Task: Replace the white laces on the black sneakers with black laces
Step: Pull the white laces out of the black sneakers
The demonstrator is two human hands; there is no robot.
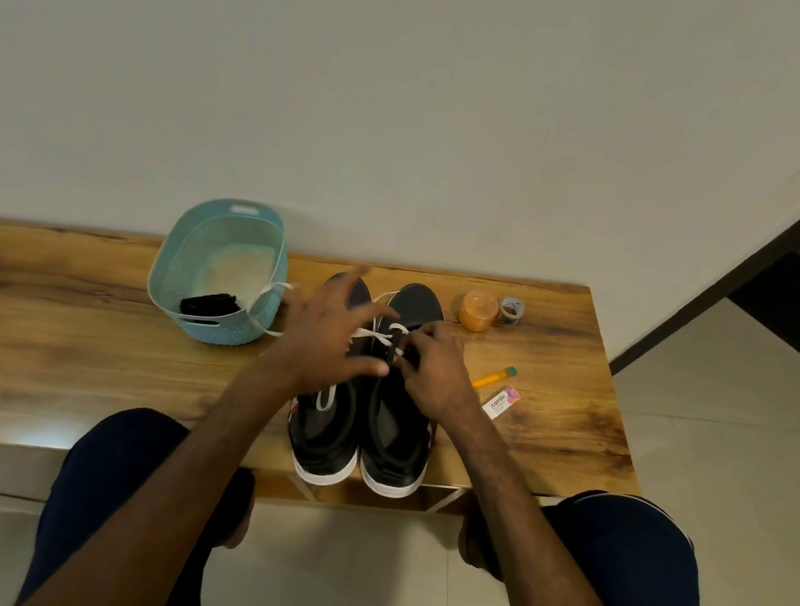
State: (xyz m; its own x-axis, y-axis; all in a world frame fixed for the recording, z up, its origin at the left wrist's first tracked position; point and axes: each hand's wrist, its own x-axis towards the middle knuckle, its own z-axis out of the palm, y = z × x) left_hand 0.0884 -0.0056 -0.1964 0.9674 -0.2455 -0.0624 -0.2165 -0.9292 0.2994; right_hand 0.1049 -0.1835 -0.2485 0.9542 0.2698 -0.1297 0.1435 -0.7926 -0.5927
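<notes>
Knees [129, 470] flank wooden table [50, 302] at wall [418, 98]; left grip [324, 343] wide, right grip [434, 375] pinches white lace [377, 335].

Two black sneakers [398, 437] with white soles stand side by side on a wooden table [50, 302], heels at its near edge. A loose white lace [372, 335] crosses their middles. Bundled black laces [208, 303] lie in a pale blue basket [207, 328] to their left.

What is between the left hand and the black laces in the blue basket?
Only the basket wall, with a loose white lace hanging over its rim. The left hand, over the left sneaker, would probably reach over that rim for the black laces.
</notes>
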